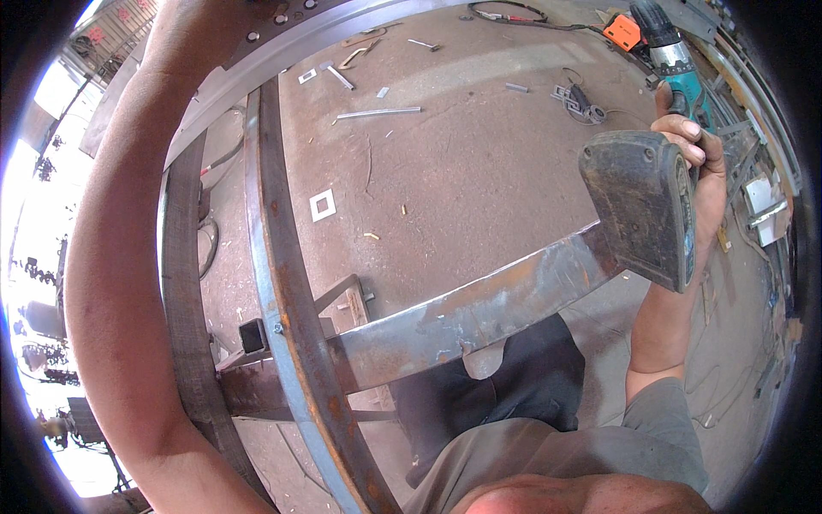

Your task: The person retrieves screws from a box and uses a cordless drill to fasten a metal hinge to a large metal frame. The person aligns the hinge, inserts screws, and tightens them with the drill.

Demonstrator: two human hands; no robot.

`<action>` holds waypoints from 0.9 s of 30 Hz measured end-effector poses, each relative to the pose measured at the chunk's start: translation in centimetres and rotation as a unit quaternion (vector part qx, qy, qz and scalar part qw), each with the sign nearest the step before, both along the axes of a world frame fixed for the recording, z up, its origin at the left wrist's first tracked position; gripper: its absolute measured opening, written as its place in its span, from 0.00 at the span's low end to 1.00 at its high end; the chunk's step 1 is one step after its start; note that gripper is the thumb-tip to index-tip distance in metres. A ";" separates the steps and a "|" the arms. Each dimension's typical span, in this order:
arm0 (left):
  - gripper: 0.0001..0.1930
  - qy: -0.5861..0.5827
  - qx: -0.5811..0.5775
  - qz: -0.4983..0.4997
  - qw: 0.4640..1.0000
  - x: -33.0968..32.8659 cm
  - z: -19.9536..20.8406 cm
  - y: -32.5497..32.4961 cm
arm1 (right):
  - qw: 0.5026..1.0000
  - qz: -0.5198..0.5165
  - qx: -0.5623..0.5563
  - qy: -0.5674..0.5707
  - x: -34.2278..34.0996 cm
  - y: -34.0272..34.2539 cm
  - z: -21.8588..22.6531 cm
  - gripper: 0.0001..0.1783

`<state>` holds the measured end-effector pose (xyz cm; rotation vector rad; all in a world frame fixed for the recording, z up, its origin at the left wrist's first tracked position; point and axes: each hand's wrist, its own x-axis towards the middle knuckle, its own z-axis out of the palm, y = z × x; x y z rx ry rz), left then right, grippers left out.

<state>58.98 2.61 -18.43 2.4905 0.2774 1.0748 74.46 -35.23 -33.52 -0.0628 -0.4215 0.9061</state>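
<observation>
A teal-and-black power drill [698, 110] was in the right hand [707, 163], whose fingers closed around its handle, probably the best place to take hold. It looked stiff and fairly heavy, its weight likely drawn toward the dark base block [634, 206] just nearer than the grip. The chuck [671, 58] pointed forward and slightly left, the long axis running away from the wearer. Below and left of the grip ran a rusty steel bar [479, 313]; far left, the left hand [224, 21] was cut off by the upper edge, its hold impossible to tell.

A metalworking shop — rusty steel beams [479, 300], a cordless drill [634, 184], offcuts [379, 112] littering the floor [488, 180].
</observation>
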 end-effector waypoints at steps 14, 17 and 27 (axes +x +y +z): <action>0.08 0.032 0.387 0.042 0.921 -0.8 -0.3 1.2 | 1.000 -0.006 -0.001 -0.014 0.0 0.1 -0.1 0.33; 0.07 0.009 0.385 0.028 0.922 -0.7 -0.4 1.4 | 1.000 0.002 -0.002 -0.011 0.1 0.1 0.0 0.32; 0.04 0.018 0.402 0.038 0.915 -0.6 -0.3 2.1 | 1.000 0.010 -0.003 0.006 0.0 0.1 0.1 0.33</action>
